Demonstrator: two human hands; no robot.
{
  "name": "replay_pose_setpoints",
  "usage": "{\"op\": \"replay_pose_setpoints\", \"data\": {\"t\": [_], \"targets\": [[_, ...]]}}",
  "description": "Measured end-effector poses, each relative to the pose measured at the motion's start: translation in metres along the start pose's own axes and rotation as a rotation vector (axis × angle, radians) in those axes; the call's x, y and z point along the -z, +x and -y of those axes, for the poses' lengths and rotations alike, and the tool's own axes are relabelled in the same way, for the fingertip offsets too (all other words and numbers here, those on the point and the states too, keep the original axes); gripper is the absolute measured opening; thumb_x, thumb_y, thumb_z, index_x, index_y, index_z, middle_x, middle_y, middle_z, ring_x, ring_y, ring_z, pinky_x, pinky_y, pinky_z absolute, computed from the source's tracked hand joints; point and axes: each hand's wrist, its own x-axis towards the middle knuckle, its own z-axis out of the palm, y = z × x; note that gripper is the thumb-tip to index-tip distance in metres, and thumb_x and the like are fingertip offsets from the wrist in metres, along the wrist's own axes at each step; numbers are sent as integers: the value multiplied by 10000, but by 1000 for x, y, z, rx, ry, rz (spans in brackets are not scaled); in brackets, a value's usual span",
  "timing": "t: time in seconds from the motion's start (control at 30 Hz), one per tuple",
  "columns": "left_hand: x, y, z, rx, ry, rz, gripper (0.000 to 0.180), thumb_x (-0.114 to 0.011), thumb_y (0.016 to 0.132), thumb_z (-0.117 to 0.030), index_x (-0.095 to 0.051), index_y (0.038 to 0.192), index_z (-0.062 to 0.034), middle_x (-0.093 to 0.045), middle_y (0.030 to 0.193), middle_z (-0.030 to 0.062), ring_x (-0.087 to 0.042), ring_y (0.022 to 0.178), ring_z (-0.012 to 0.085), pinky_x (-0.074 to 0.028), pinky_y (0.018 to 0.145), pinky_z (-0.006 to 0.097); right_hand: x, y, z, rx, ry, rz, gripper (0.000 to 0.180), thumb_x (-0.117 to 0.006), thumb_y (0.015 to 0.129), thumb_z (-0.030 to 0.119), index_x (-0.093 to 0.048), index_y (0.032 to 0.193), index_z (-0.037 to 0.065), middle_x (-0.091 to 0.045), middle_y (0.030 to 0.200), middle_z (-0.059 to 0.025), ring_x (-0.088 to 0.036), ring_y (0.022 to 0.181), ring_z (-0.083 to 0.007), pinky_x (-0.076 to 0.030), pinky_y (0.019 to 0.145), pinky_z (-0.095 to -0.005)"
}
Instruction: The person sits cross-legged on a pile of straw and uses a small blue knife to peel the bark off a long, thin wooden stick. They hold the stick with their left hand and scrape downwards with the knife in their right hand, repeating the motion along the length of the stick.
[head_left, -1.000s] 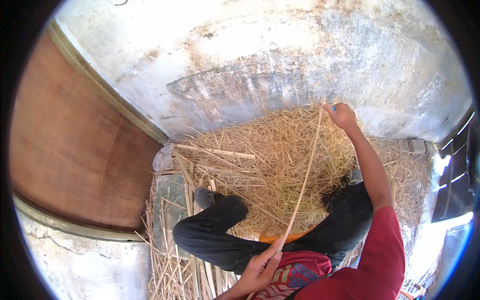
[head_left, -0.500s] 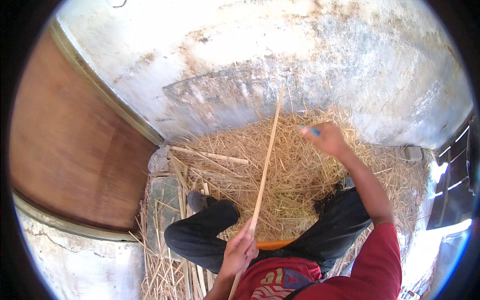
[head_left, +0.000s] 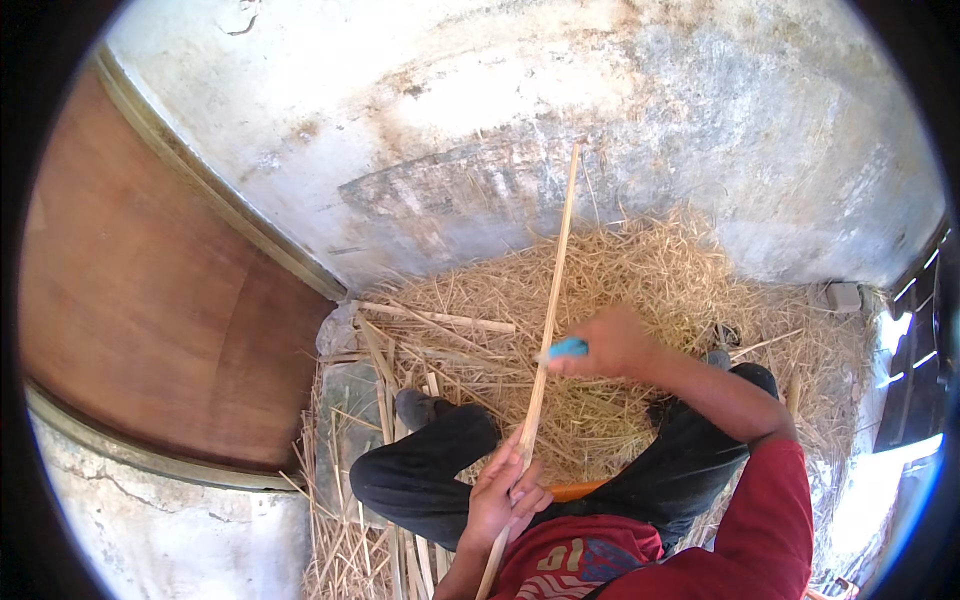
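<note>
Two hands were at work when we looked down from the head view: our left hand (head_left: 505, 492) sat low, close to our chest, with its fingers wrapped round the lower part of a long, thin cane (head_left: 546, 330), and our right hand (head_left: 612, 343) reached forward with its fingers closed on a small tool with a blue handle (head_left: 567, 348), whose tip met the cane about halfway up. We could not make out the tool's working end, because the hand was blurred. The cane ran from beside our red shirt (head_left: 700, 545) at the bottom edge, up through the left hand, past the tool, and ended against the pale, stained wall (head_left: 560, 110) well above the straw. We sat with our legs in dark trousers (head_left: 430, 480) folded, one dark shoe (head_left: 412, 407) pointing left, on a heap of loose straw (head_left: 650, 290) that filled the floor up to the foot of the wall. More split canes (head_left: 440, 318) lay flat at the left edge of the straw, beside a grey slab (head_left: 345, 400). A brown wooden panel (head_left: 150, 310) stood along the left side, and something orange (head_left: 575, 490) showed in our lap between the left hand and the trousers.
</note>
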Motion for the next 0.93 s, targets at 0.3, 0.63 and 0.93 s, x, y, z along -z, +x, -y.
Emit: {"op": "replay_pose_setpoints", "data": {"t": [0.3, 0.63, 0.93], "targets": [[-5, -6, 2, -36, 290, -66, 489, -400, 1004, -160, -255, 1469, -126, -300, 643, -26, -260, 511, 61, -280, 500, 213, -1, 7, -16, -83, -50, -106, 737, -436, 810, 737, -608, 570, 62, -545, 493, -124, -575, 472, -261, -463, 470, -402], [3, -13, 5, -36, 258, -109, 502, -419, 994, -155, -256, 1465, -97, -310, 643, -29, -285, 527, 65, -297, 505, 212, -21, 0, -18, -43, -62, -50, 734, -437, 774, 781, -620, 627, 86, -556, 527, -57, -547, 467, -213, -437, 457, -384], [-1, -26, 14, -137, 890, -16, 544, -472, 983, -198, -251, 1467, -82, -426, 677, -23, -391, 564, 57, -361, 516, 231, 4, 38, -55, -595, 87, 12, 675, -462, 791, 744, -607, 633, 105, -585, 547, -37, -553, 442, -219, -419, 428, -409]]}}
